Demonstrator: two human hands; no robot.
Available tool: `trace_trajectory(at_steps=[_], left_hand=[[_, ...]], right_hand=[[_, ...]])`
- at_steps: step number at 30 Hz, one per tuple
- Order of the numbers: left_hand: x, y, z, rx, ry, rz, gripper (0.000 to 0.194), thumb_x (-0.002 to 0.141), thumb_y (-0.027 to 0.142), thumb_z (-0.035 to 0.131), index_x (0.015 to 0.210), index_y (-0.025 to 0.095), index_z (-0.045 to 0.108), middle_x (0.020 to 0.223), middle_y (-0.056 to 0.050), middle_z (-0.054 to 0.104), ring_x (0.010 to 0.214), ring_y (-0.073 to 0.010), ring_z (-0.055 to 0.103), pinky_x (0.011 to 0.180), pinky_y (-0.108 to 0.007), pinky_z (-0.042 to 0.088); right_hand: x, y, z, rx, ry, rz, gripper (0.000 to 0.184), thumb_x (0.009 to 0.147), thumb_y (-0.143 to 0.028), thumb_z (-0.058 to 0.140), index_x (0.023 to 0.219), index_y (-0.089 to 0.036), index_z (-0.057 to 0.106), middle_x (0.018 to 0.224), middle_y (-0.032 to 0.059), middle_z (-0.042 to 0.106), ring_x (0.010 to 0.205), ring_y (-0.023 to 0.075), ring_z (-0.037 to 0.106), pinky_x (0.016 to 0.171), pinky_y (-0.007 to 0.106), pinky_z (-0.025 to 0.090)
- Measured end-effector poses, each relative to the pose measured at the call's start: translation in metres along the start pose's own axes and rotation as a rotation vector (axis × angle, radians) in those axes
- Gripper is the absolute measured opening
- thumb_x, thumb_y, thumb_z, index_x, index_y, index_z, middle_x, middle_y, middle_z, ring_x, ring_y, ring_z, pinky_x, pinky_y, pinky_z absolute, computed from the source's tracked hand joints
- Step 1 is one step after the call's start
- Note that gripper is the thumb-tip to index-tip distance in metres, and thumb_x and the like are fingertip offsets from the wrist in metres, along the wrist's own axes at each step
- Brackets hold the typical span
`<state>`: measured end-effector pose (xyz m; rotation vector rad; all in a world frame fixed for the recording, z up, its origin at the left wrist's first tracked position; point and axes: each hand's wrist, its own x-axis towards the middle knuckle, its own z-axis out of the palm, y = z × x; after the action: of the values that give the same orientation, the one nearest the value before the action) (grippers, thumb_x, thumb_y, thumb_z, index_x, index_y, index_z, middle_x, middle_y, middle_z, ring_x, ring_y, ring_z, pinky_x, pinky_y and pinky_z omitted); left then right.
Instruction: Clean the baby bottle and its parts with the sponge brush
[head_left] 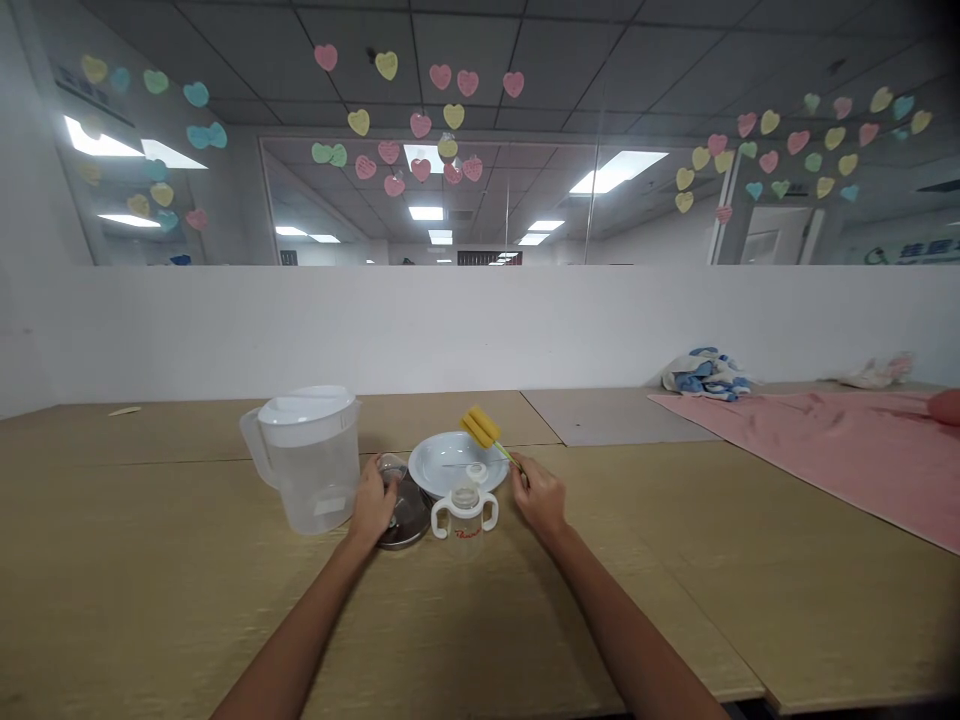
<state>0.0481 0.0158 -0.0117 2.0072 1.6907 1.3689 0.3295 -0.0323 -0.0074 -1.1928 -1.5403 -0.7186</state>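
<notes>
My right hand (538,492) is closed on the thin green handle of a sponge bottle brush (480,427), its yellow head raised over the far rim of a white bowl (429,462). A white nipple piece (476,472) and a thin rod lie in that bowl. In front of the bowl stands a clear baby bottle (465,535) with two white handles and an open top. My left hand (373,503) is closed around a clear plastic cover (393,464), partly hidden by the fingers, above a dark round metal dish (409,515).
Left of my left hand stands a lidded translucent pitcher (315,465). A pink cloth (825,440) covers the table's right side, with a crumpled blue-and-white cloth (705,375) behind it. A white wall (480,325) with glass above closes off the back.
</notes>
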Motion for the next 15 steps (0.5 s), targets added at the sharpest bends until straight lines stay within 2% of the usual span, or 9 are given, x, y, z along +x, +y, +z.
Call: trace_trajectory(at_steps=[4,8,15], left_hand=[[0.002,-0.008,0.007,0.014,0.019,0.024,0.043,0.082,0.025,0.043,0.122,0.012,0.035,0.126,-0.017,0.048,0.123,-0.0256,0.042,0.103,-0.041,0.033],[0.001,-0.005,0.006,0.066,0.012,0.029,0.043,0.085,0.025,0.039,0.125,0.009,0.033,0.129,-0.019,0.044,0.125,-0.025,0.04,0.103,-0.04,0.032],[-0.004,0.012,-0.006,0.23,-0.212,0.044,0.047,0.08,0.015,0.048,0.125,0.014,0.037,0.127,-0.015,0.049,0.114,-0.0239,0.051,0.094,-0.035,0.039]], right_hand=[[0.001,-0.001,-0.001,-0.007,0.001,0.009,0.026,0.087,-0.021,0.043,0.094,-0.016,0.067,0.08,0.0046,0.07,0.06,0.0111,0.061,0.058,0.02,0.041],[0.001,-0.001,-0.002,0.0,-0.017,0.014,0.027,0.087,-0.021,0.042,0.094,-0.016,0.067,0.08,0.005,0.07,0.062,0.0115,0.061,0.059,0.02,0.041],[0.0,0.0,-0.001,0.022,-0.048,0.028,0.027,0.088,-0.023,0.041,0.094,-0.016,0.066,0.083,0.0045,0.071,0.065,0.0121,0.062,0.062,0.02,0.042]])
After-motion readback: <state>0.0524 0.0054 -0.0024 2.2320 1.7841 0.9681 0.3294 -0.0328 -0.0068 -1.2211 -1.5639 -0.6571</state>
